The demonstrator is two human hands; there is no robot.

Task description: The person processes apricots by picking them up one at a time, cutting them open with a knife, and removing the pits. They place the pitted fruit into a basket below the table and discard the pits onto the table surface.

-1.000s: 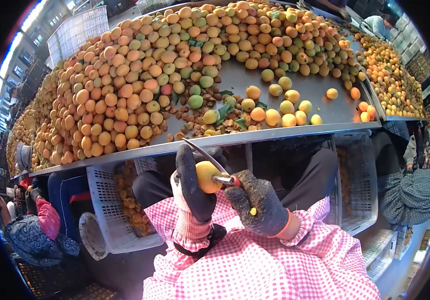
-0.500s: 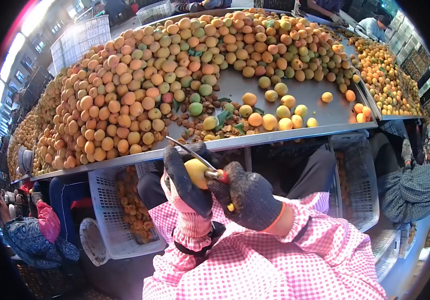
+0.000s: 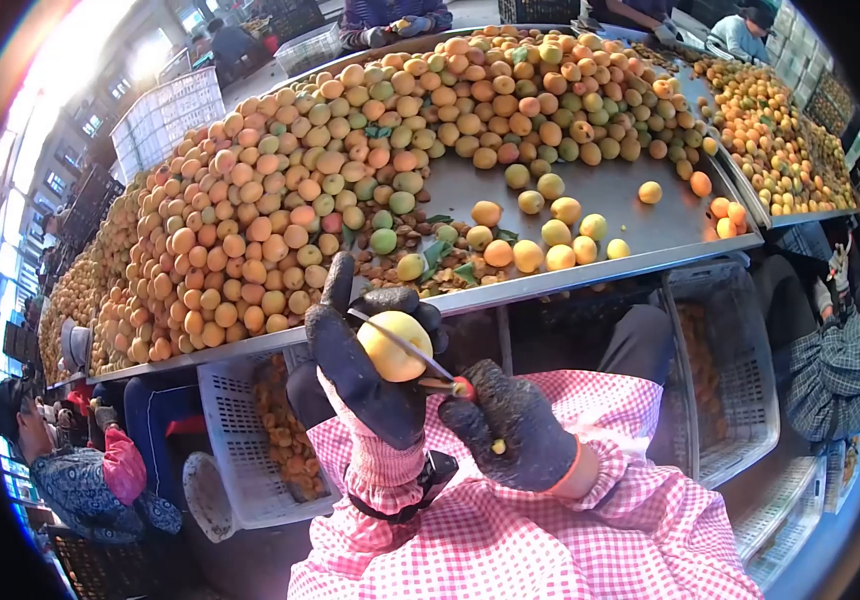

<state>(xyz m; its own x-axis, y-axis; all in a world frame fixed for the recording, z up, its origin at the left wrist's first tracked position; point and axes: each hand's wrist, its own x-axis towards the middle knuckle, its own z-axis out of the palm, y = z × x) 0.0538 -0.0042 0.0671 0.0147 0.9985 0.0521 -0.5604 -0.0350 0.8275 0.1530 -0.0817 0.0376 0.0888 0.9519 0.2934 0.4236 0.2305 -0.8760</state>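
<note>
My left hand [image 3: 365, 345], in a dark glove, cradles a yellow apricot [image 3: 382, 360] in its palm, the thumb side raised and the other fingers curled behind the fruit. In my right hand [image 3: 515, 425], also dark-gloved, a small knife [image 3: 462, 388] with a red handle is gripped. Its thin blade lies across the front of the apricot, pointing up and left. Both hands are over my lap, just before the front edge of the metal table [image 3: 600, 272]. A yellow bit clings to the right glove.
A large heap of apricots [image 3: 240, 200] covers much of the table, with leaves and pits [image 3: 420, 245] near its front. White crates [image 3: 250, 440] with orange fruit pieces stand below on both sides. Other people sit at left [image 3: 80, 470], right [image 3: 835, 370] and across the table.
My left thumb side has lifted and its grip has loosened, showing more of the apricot. The knife blade now lies across the fruit's front. My right hand has shifted slightly down and right.
</note>
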